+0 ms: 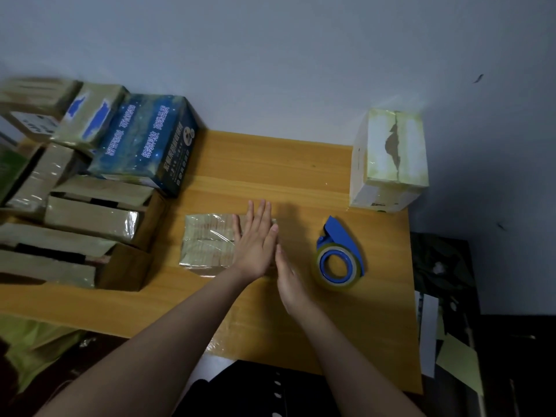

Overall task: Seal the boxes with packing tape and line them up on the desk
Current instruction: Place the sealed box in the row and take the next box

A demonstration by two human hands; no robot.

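Box pile (90,206) blocks desk (270,164) left side. Bare strip open behind flat box (207,242), between pile and corner box (388,161). Dispenser (340,254) stands near, right of flat box. Near edge bare in front of dispenser.

A pale grey wall (270,55) is seen at the back. A yellow-green plastic bag (33,347) is crumpled at lower left. A white sheet (428,332) and a yellow sheet (460,365) are propped at the right.

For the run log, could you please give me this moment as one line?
left hand: flat on taped box | right hand: open beside box | tape dispenser: lying on desk
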